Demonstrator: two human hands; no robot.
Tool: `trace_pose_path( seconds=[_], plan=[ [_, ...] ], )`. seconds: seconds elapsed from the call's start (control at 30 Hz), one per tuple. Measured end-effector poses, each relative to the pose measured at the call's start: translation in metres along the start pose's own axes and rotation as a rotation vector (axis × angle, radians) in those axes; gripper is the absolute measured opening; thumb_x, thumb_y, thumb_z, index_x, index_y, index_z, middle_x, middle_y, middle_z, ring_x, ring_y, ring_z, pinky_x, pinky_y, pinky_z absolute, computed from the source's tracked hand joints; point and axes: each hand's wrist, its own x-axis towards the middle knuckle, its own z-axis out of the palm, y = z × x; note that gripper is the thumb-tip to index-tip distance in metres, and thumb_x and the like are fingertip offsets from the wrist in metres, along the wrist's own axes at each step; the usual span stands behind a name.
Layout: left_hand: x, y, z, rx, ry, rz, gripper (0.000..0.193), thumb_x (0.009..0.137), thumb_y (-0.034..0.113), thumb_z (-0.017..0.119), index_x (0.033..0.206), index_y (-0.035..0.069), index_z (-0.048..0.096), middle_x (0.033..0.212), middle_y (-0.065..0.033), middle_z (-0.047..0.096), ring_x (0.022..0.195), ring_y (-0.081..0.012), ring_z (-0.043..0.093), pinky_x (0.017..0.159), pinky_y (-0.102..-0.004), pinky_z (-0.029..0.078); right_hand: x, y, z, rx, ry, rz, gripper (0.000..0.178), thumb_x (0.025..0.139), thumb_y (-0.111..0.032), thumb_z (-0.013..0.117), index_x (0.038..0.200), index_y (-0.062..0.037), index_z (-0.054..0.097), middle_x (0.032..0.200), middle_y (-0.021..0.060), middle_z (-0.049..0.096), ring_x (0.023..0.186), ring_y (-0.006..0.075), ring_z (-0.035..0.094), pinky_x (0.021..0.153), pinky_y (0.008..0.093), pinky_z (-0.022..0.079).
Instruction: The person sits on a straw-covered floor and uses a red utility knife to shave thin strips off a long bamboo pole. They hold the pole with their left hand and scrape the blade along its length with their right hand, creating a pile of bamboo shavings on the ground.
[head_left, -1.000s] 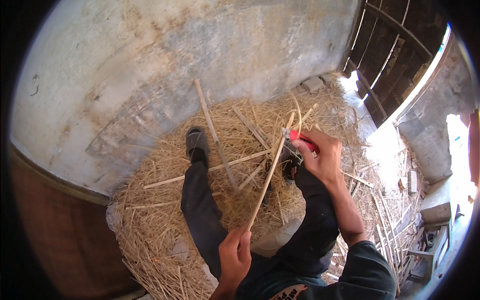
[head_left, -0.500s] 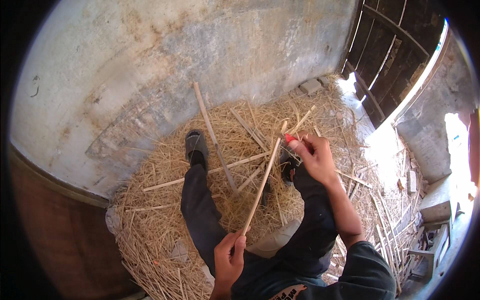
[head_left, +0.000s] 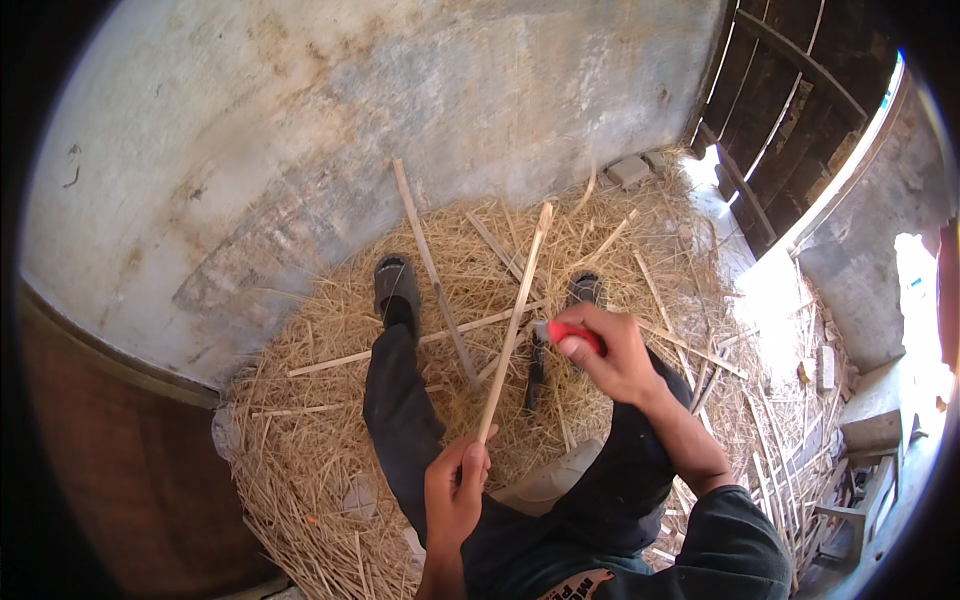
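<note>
My left hand (head_left: 455,492) is closed round the lower end of a long pale bamboo strip (head_left: 517,315), which slants up and away from me between my knees. My right hand (head_left: 615,352) is closed on a red-handled knife (head_left: 575,336). Its short blade points left, close beside the middle of the strip; whether it touches I cannot tell. Beyond the strip's far end a thin curled shaving (head_left: 590,188) shows against the wall. Below the knife, a dark slender object (head_left: 535,378) lies on the straw.
Straw and shavings (head_left: 310,440) cover the floor around my sandalled feet. Several loose strips lie there, and one long slat (head_left: 430,265) leans toward the stained wall (head_left: 400,100). Bricks (head_left: 630,172) sit at the wall's foot. A plank door (head_left: 790,90) stands at far right.
My right hand has drawn the knife back toward me along the strip, from near its far end. The strip's far end has swung up and left. A curled shaving now shows beyond it.
</note>
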Motion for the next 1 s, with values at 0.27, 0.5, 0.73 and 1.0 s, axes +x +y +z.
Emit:
trace_pose_path(
  seconds=[0.27,0.5,0.73,1.0],
  plan=[
    [0.015,0.015,0.013,-0.081,-0.02,0.048,0.039,0.117,0.022,0.054,0.134,-0.009,0.07,0.081,0.0021,0.055,0.064,-0.0021,0.042,0.055,-0.0219,0.035,-0.007,-0.028,0.017,-0.368,-0.044,-0.286,0.035,0.089,-0.037,0.086,0.114,-0.0137,0.078,0.083,0.0016,0.069,0.061,0.0215,0.069,0.053,0.0345,0.053],
    [0.017,0.019,0.017,-0.096,0.041,0.053,0.027,0.112,0.016,0.064,0.129,-0.002,0.074,0.087,0.0025,0.057,0.071,-0.0026,0.048,0.06,-0.0221,0.038,-0.009,-0.032,0.02,-0.391,-0.044,-0.322,0.038,0.088,-0.037,0.087,0.114,-0.0126,0.078,0.079,0.0007,0.066,0.056,0.0204,0.066,0.051,0.0342,0.052],
    [0.019,0.021,0.023,0.031,0.127,0.189,0.025,0.109,0.013,0.068,0.126,-0.004,0.074,0.093,-0.0008,0.063,0.073,-0.0037,0.051,0.061,-0.0228,0.039,-0.01,-0.034,0.02,-0.382,-0.047,-0.349,0.04,0.086,-0.038,0.088,0.114,-0.0106,0.078,0.079,0.0006,0.065,0.056,0.0204,0.066,0.05,0.0338,0.052],
    [0.018,0.026,0.026,0.129,0.169,0.266,0.027,0.108,0.014,0.07,0.128,-0.004,0.075,0.091,-0.0017,0.063,0.071,-0.0042,0.05,0.059,-0.0245,0.037,-0.007,-0.038,0.018,-0.39,0.0,-0.334,0.036,0.086,-0.037,0.089,0.112,-0.0133,0.079,0.077,-0.0009,0.065,0.055,0.0186,0.065,0.049,0.033,0.05]
  ],
)
